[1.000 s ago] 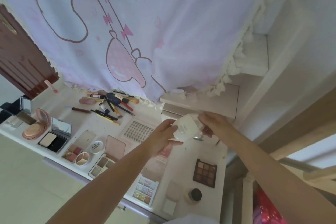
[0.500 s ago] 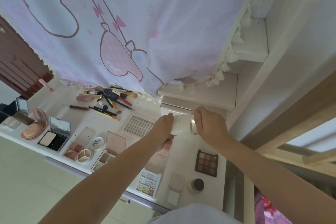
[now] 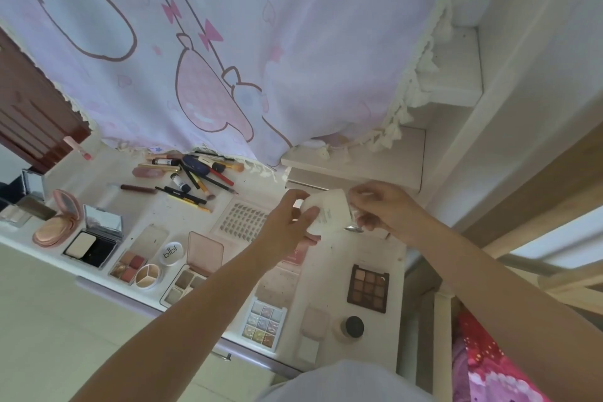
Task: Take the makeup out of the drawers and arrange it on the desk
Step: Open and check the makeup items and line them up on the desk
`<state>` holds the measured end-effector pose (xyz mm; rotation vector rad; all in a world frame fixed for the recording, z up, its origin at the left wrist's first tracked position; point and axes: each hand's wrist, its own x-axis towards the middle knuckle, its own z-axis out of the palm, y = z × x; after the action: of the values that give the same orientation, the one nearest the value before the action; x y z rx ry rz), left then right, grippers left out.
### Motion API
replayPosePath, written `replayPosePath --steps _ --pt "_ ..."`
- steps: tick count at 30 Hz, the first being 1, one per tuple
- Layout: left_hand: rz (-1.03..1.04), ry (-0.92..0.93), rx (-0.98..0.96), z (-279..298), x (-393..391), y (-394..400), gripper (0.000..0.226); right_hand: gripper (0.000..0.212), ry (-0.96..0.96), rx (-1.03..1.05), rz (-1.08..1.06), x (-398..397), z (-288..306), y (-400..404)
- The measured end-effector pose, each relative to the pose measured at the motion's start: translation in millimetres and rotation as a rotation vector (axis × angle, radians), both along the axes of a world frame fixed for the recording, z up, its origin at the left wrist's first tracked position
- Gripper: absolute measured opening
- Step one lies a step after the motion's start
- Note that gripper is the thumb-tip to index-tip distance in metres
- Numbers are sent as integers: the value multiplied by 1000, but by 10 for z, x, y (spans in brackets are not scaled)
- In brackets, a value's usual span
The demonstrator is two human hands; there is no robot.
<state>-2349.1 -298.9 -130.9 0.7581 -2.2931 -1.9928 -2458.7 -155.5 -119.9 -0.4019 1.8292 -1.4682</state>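
A small white case [image 3: 328, 214] is held above the back of the desk [image 3: 396, 274] between both hands: the left hand [image 3: 287, 225] is curled round its left edge, with the thumb laid across the front, and the right hand [image 3: 380, 210] pinches its right side with bent fingers. A shiny metal part [image 3: 354, 228] shows under the case at the right hand, though what it is cannot be made out. On the desk, makeup is laid out in rows. A brown nine-pan eyeshadow palette [image 3: 368, 287] lies near the right edge, with a dark-lidded round jar [image 3: 352, 326] just in front of it and a pastel glitter palette [image 3: 264, 323] to its left. A lash tray [image 3: 243, 220] lies just left of the left hand. Further left are found an open pink compact [image 3: 58, 222], a black powder compact [image 3: 94, 238] with its mirror raised, a blush palette [image 3: 129, 266] and a white round pot [image 3: 171, 253]. A loose heap of brushes and pencils [image 3: 192, 178] lies at the back, beneath a hanging cartoon-print curtain [image 3: 228, 42].
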Motion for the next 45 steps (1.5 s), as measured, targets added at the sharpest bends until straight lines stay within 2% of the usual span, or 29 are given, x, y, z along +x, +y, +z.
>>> replayPosePath --steps 3,5,9,12,14,16,17,20,22,25,30,34,36,39,43,45 --pt "73 -73 293 -33 1 -26 17 27 409 27 116 -35 -77 79" --pt "69 -115 461 -47 12 -46 21 35 475 -12 171 -41 -81 99" --pt "189 -238 741 -107 42 -80 26 74 458 -137 171 -14 -171 118" --pt "241 -276 829 -158 31 -84 27 72 331 -184 77 -8 -184 82" --pt "251 -283 841 -178 19 -85 27 61 140 -259 -18 -17 -155 46" --pt "244 -281 833 -181 5 -91 27 32 24 -223 -50 -6 -92 3" --pt "244 -283 825 -183 -1 -94 27 20 50 -144 -5 9 -60 -11" --pt "242 -309 806 -194 -6 -109 29 30 234 31 166 27 -77 -7" --pt "230 -350 784 -208 6 -112 31 39 352 52 190 43 -69 12" --pt "199 -424 753 -242 23 -107 37 43 495 80 266 41 -69 29" --pt "121 -522 751 -269 -12 -69 42 50 516 175 395 36 -99 13" --pt "48 -560 701 -332 -15 -23 42 40 556 247 411 38 -159 -3" --pt "35 -575 616 -408 5 1 45 35 548 289 415 66 -212 4" --pt "120 -552 488 -517 52 9 43 29 565 399 439 119 -315 -5" --pt "124 -583 285 -656 142 -4 24 25 676 636 457 148 -502 -76" --pt "68 -590 126 -739 179 -20 29 19 740 735 494 161 -601 -125"
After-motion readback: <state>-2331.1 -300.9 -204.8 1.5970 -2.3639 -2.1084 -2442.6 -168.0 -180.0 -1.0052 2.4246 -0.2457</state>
